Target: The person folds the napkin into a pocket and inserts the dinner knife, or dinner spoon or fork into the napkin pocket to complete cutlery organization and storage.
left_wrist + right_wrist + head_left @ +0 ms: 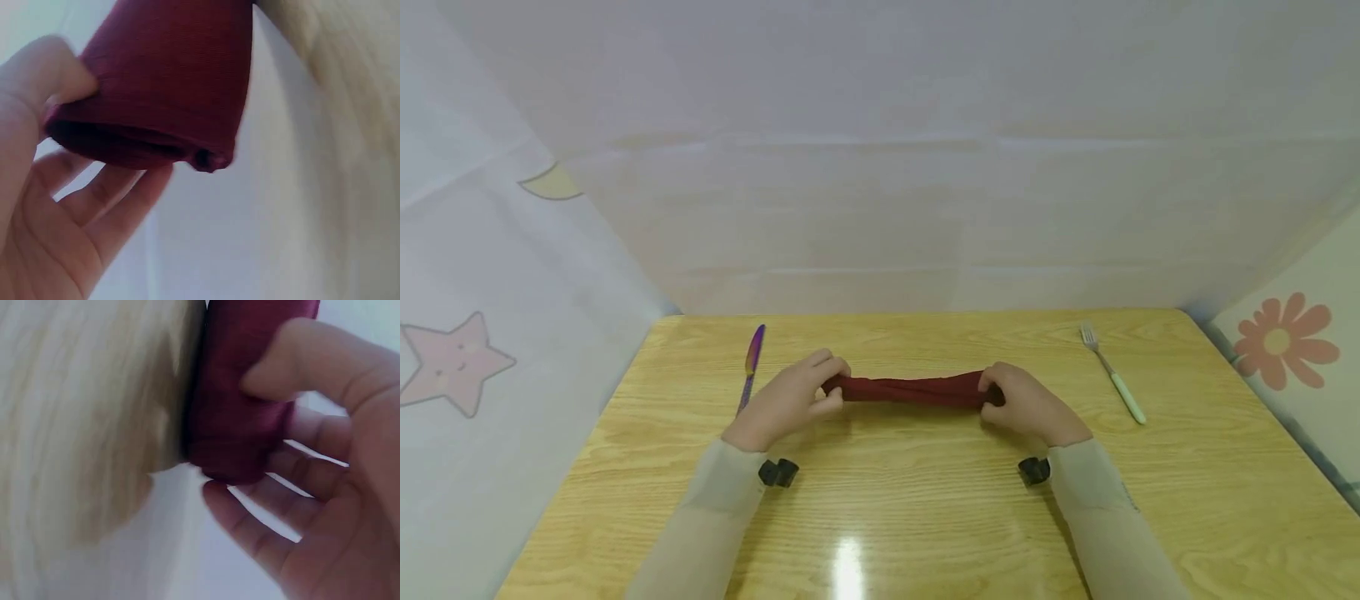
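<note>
A dark red cloth [910, 390], folded into a long narrow strip, stretches sideways between both hands. At its left end my left hand [797, 398] pinches it between thumb and fingers; in the left wrist view the layered open end of the cloth [169, 75] shows beside the thumb. My right hand [1026, 404] grips the right end, thumb on the near face and fingers behind, as the right wrist view shows on the cloth [240, 419]. The strip hangs close over the wooden table [895, 500].
A purple, iridescent knife [756, 354] lies left of the left hand, its handle partly hidden behind it. Right of the right hand lies a fork [1112, 372] with a pale green handle. White patterned sheets [880, 208] hang around the table's back and sides.
</note>
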`<state>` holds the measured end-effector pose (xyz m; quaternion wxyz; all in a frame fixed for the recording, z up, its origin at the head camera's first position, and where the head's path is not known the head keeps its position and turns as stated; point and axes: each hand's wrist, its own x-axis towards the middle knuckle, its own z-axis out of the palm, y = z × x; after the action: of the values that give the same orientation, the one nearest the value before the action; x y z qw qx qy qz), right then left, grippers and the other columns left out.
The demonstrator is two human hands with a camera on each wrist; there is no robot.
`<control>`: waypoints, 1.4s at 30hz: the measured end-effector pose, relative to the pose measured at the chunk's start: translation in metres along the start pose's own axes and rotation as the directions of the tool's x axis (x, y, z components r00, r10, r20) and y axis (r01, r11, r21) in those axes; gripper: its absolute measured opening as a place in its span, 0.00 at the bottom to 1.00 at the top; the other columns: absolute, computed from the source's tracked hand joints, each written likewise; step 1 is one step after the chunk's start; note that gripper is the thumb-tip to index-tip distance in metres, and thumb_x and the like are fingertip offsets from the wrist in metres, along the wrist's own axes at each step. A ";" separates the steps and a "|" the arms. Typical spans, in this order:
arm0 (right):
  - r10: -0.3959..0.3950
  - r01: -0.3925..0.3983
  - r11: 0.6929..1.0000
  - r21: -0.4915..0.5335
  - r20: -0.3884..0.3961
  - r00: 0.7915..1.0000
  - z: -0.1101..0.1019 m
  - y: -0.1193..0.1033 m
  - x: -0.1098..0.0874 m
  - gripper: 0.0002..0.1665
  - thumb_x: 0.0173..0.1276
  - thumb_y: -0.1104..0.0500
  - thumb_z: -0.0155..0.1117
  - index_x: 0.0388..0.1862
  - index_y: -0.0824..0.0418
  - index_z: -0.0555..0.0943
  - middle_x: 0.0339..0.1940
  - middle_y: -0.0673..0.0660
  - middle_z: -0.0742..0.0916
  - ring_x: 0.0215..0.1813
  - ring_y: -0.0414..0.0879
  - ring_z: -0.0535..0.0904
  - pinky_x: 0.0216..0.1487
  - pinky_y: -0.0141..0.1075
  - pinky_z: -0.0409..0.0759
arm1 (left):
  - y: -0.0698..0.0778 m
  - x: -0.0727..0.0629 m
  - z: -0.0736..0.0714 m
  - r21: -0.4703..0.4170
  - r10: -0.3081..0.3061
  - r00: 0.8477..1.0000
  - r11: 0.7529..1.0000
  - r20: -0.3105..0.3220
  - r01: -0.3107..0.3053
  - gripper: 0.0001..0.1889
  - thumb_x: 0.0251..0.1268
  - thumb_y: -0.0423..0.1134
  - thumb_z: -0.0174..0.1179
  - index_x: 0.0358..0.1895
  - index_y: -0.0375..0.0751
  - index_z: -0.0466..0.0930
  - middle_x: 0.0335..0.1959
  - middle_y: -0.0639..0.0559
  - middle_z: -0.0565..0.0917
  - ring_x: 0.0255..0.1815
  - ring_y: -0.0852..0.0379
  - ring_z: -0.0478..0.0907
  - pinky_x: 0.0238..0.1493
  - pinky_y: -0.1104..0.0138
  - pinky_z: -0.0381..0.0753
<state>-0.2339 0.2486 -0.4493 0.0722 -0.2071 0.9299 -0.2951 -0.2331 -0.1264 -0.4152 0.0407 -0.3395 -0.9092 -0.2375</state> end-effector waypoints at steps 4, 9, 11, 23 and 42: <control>0.008 0.004 0.987 0.160 -0.079 0.997 0.001 0.012 -0.001 0.10 0.70 0.63 0.61 0.48 0.58 0.80 0.50 0.56 0.83 0.52 0.53 0.80 0.54 0.53 0.79 | -0.010 -0.001 0.004 -0.104 -0.069 0.997 0.992 -0.041 0.065 0.11 0.77 0.38 0.54 0.57 0.46 0.79 0.50 0.55 0.79 0.48 0.57 0.79 0.50 0.57 0.82; 0.031 0.016 0.960 0.280 -0.161 0.986 -0.003 0.015 -0.002 0.07 0.76 0.57 0.62 0.49 0.56 0.81 0.51 0.56 0.85 0.60 0.58 0.80 0.64 0.62 0.73 | -0.015 -0.001 0.004 -0.197 -0.139 0.988 0.973 -0.070 0.123 0.13 0.79 0.39 0.54 0.60 0.42 0.79 0.55 0.49 0.83 0.53 0.50 0.83 0.51 0.53 0.83; 0.049 0.015 0.947 0.320 -0.189 0.981 -0.005 0.016 -0.002 0.11 0.77 0.54 0.62 0.51 0.58 0.81 0.51 0.57 0.85 0.59 0.58 0.80 0.62 0.59 0.75 | -0.015 0.000 0.003 -0.223 -0.153 0.985 0.966 -0.077 0.132 0.14 0.79 0.39 0.54 0.61 0.41 0.79 0.52 0.49 0.84 0.49 0.52 0.84 0.48 0.55 0.84; 0.193 -0.081 0.703 0.706 -0.080 0.978 -0.007 0.018 -0.001 0.30 0.78 0.44 0.58 0.65 0.65 0.75 0.49 0.58 0.85 0.46 0.47 0.84 0.44 0.37 0.84 | -0.020 0.004 0.005 -0.419 -0.281 0.960 0.869 0.022 0.264 0.15 0.81 0.36 0.50 0.63 0.39 0.77 0.52 0.43 0.84 0.49 0.48 0.84 0.42 0.60 0.85; 0.284 -0.225 0.750 0.623 0.004 0.959 0.002 0.019 0.007 0.29 0.78 0.57 0.60 0.71 0.70 0.71 0.63 0.69 0.80 0.57 0.52 0.81 0.54 0.38 0.79 | -0.027 0.002 0.030 -0.439 -0.470 0.867 0.752 0.168 0.492 0.14 0.82 0.35 0.47 0.57 0.31 0.78 0.41 0.44 0.84 0.34 0.54 0.82 0.38 0.61 0.82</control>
<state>-0.2458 0.2585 -0.4624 0.1331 -0.0298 0.8039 -0.5790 -0.2495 -0.1292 -0.4526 -0.1259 -0.0992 -0.8817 -0.4437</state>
